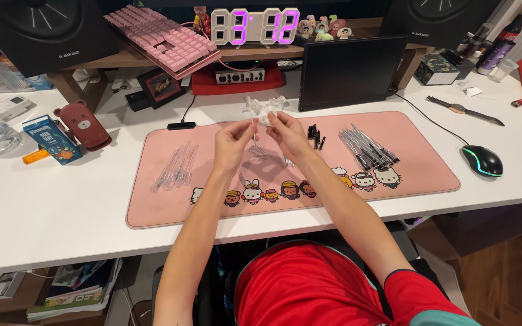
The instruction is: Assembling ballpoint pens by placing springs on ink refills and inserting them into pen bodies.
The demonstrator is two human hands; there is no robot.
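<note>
Over pink mat (pixel 394 181), both hands (pixel 232 143) (pixel 286 134) hold clear tube (pixel 255 137) upright.

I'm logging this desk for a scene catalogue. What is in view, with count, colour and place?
mat: one, pink with cartoon figures, centre of desk
clear tubes: a loose pile, transparent, left on mat
refills: a pile, black and silver, right on mat
caps: a few, black, mid mat
mouse: one, black, lit green, right of mat
tablet: one, black, propped behind mat
keyboard: one, pink, tilted on shelf
clock: one, white with purple digits, shelf
watch: one, dark strap, far right
bear case: one, dark red, left
box: one, blue, left
left hand: pinches a thin clear tube
right hand: at the same tube, over the mat
</note>
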